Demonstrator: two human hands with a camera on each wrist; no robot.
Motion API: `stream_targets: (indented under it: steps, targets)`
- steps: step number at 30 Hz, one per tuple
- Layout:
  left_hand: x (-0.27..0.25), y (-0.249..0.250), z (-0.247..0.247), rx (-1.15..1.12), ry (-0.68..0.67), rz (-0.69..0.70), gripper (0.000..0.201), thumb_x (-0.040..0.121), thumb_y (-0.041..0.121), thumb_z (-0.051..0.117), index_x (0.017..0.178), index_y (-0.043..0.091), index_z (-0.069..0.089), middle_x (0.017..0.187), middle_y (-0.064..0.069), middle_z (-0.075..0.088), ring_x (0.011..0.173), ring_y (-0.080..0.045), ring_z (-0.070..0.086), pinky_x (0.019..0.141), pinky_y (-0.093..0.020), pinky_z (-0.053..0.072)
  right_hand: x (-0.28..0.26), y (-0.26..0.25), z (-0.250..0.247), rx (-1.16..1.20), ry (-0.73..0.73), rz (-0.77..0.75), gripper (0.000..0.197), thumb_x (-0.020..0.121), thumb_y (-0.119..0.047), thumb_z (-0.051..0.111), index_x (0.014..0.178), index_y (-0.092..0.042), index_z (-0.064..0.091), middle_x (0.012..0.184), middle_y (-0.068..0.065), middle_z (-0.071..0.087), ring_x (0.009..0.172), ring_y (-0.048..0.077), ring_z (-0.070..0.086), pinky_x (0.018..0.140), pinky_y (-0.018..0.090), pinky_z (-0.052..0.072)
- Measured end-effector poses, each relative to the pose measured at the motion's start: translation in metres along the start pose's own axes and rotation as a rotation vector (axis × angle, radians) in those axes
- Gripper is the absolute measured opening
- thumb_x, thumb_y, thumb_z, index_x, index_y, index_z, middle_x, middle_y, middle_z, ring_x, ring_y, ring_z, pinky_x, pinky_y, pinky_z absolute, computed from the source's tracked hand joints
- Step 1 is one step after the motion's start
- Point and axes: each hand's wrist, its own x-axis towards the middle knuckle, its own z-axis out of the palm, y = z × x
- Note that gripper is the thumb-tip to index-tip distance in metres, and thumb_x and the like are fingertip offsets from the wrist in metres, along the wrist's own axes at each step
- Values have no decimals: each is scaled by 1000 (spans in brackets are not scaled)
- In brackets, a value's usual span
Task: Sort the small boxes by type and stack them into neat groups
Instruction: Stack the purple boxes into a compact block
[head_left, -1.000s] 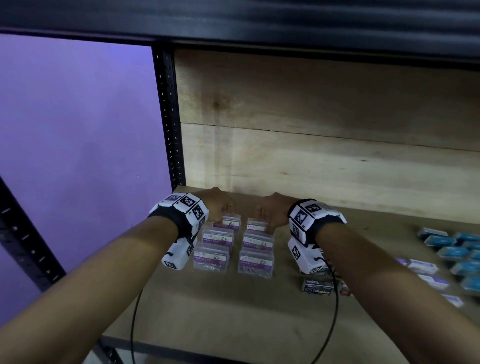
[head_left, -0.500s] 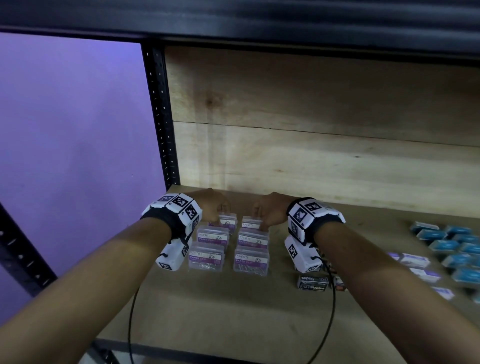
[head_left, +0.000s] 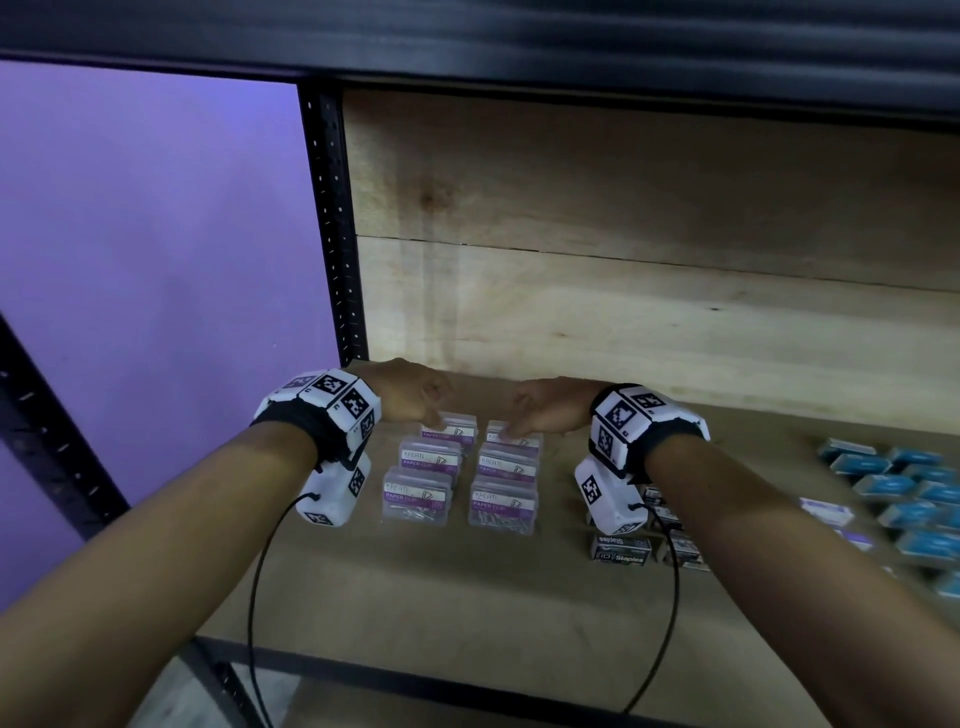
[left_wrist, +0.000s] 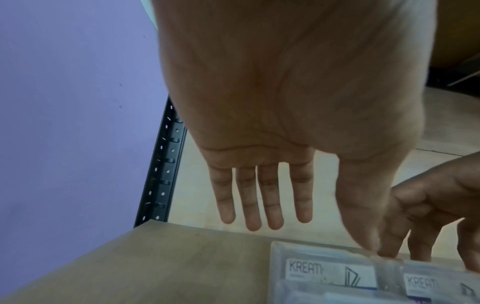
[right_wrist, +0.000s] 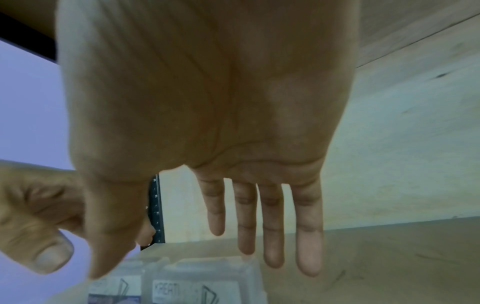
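Note:
Clear paper-clip boxes with purple labels (head_left: 503, 499) stand in two columns of stacks on the wooden shelf (head_left: 415, 613). My left hand (head_left: 415, 397) hovers over the far-left stack (head_left: 451, 427), fingers (left_wrist: 253, 205) straight, thumb tip down at that stack's top box (left_wrist: 324, 269). My right hand (head_left: 540, 410) hangs over the far-right stack (head_left: 514, 436) with fingers (right_wrist: 272, 226) straight; its thumb comes down near the top box (right_wrist: 200, 286). Neither hand holds a box.
Dark staples boxes (head_left: 621, 550) lie right of the paper-clip stacks, partly under my right wrist. Several blue boxes (head_left: 909, 493) and white-purple ones (head_left: 826, 512) lie at the far right. A black upright post (head_left: 332, 223) and the wooden back wall (head_left: 623, 260) bound the shelf.
Both hands stay over the far stacks; they have lifted slightly and their fingers have straightened. The view has shifted a little.

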Motion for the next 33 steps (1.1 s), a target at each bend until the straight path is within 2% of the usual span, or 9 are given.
stream_targets:
  steps: [2,4,10,13,17,20,24,28,33]
  targets:
    - [-6,-2,0,-2,-21,9,70,82,52,64,143,34,35,146,9,43,132,-16,42,110,-35,33,-4,0,3,-4,-38,-1,89,74,-64,65,146,-26,28,153,-2,33,136,23,36,111,41,33]
    - [-12,-5,2,-48,-56,23,80,79,52,68,146,34,29,152,8,34,137,-16,36,112,-33,28,-7,0,6,-11,-58,-16,103,70,-67,67,150,-27,16,158,-2,21,143,23,27,115,41,27]
    - [-26,-12,12,-120,-147,3,122,50,55,87,146,48,13,158,14,12,145,-17,18,115,-40,25,-11,-3,17,-96,-78,-30,128,56,-72,73,152,-27,0,161,-1,5,147,23,14,119,44,20]
    - [-30,-11,18,-121,-170,6,132,46,49,91,147,47,6,159,13,5,146,-19,14,116,-47,27,-12,-5,25,-144,-81,-15,133,54,-70,75,151,-28,-4,162,1,3,148,25,11,118,46,21]
    - [-29,-9,28,-106,-138,36,134,53,35,92,150,38,0,159,8,4,146,-19,14,116,-43,27,-12,-7,34,-159,-59,3,132,55,-61,82,151,-29,-2,160,5,8,145,28,18,115,48,29]
    - [-26,-9,34,-143,-119,46,136,52,34,93,150,38,-2,159,7,5,146,-20,14,114,-41,28,-12,-8,39,-133,-45,-11,128,58,-53,84,151,-27,1,157,8,16,142,30,26,112,48,33]
    - [-23,-8,39,-127,-150,53,139,51,38,92,149,41,-5,158,8,4,146,-20,15,115,-41,28,-11,-7,45,-75,11,-41,111,57,-41,88,145,-26,21,136,8,38,123,29,47,103,47,44]
    - [-20,-6,41,-98,-146,41,138,51,37,92,150,39,-5,155,4,8,144,-23,19,114,-43,31,-10,-8,50,-76,48,-57,106,52,-37,89,139,-29,28,124,5,41,112,27,52,97,46,49]
    - [-19,-5,43,-92,-142,41,137,49,32,93,150,38,0,140,1,26,134,-22,32,111,-43,36,-8,-10,52,-77,56,-66,111,51,-34,89,141,-29,25,123,5,41,111,28,52,93,47,50]
